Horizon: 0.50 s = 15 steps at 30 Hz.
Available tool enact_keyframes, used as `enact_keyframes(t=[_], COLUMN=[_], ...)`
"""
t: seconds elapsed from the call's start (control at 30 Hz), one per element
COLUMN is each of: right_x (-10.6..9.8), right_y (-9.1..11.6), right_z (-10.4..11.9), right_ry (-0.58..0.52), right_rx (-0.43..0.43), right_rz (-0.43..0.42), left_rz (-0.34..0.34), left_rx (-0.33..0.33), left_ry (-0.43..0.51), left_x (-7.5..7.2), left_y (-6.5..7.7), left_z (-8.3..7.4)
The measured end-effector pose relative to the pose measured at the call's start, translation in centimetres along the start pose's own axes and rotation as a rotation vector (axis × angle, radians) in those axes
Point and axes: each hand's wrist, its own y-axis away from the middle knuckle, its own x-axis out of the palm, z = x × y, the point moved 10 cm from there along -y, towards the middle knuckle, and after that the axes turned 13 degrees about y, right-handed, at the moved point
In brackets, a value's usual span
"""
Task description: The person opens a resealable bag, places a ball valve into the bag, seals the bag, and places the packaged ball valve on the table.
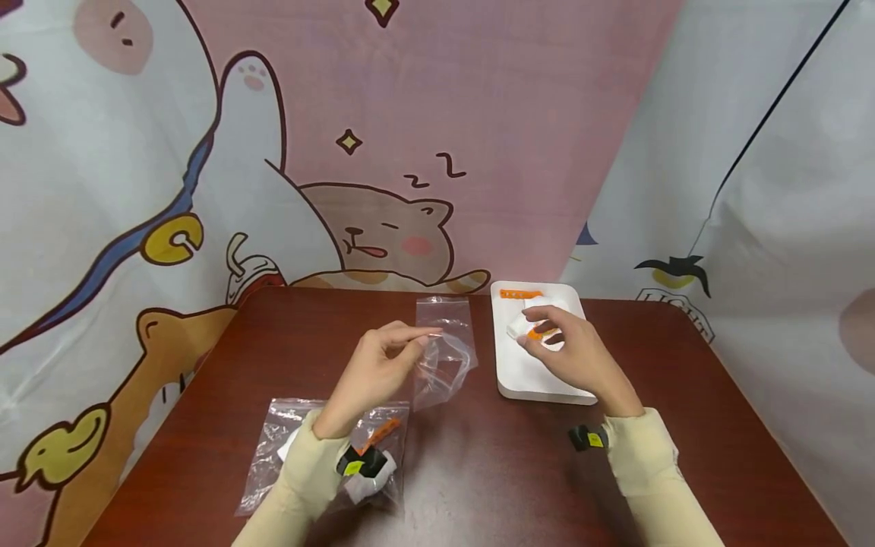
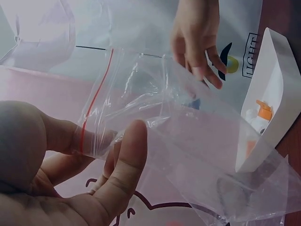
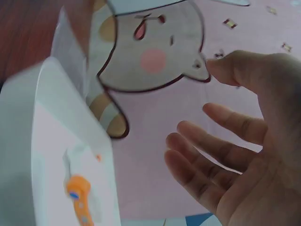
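My left hand (image 1: 372, 376) pinches a clear zip bag (image 1: 447, 357) near its top, between thumb and fingers. A red line (image 2: 96, 101) runs along the bag's top in the left wrist view, and the bag looks empty. Over the white tray (image 1: 522, 380) hovers my right hand (image 1: 577, 353), fingers apart and loosely bent, holding nothing in the right wrist view (image 3: 225, 141). In the tray lie an orange strip with holes (image 1: 521, 294) and a white piece (image 1: 516, 327); the hand partly hides other orange and white parts.
Another clear bag (image 1: 443, 308) lies flat on the brown table (image 1: 478, 471), behind the held one. At front left, partly under my left forearm, lies a zip bag (image 1: 263, 463) containing an orange strip (image 1: 383, 433) and white pieces. A printed cloth (image 1: 519, 114) hangs behind the table.
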Motion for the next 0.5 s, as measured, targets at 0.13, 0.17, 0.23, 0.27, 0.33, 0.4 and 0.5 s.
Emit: enact_keyframes(t=[0.13, 0.17, 0.23, 0.27, 0.33, 0.4, 0.5], right_x=[0.8, 1.0, 1.5, 1.8, 2.4, 3.1, 4.1], right_y=[-0.8, -1.0, -1.4, -1.6, -2.0, -2.5, -3.3], right_z=[-1.3, -1.6, -2.1, -2.3, -2.7, -3.2, -4.0], right_ry=[0.097, 0.122, 0.161, 0.180, 0.216, 0.248, 0.288], right_rx=[-0.014, -0.022, -0.043, -0.054, -0.077, -0.091, -0.106], right_rz=[0.062, 0.077, 0.108, 0.125, 0.158, 0.195, 0.241], left_rz=[0.000, 0.000, 0.001, -0.001, -0.003, -0.006, -0.011], left_rx=[0.004, 0.003, -0.001, -0.003, -0.003, -0.001, 0.005], left_ry=[0.015, 0.017, 0.017, 0.016, 0.016, 0.010, 0.008], left_x=[-0.1, -0.1, -0.1, -0.1, -0.1, -0.2, -0.3], left_y=[0.1, 0.1, 0.1, 0.1, 0.1, 0.1, 0.1], left_z=[-0.1, -0.2, -0.2, -0.1, -0.1, -0.1, -0.1])
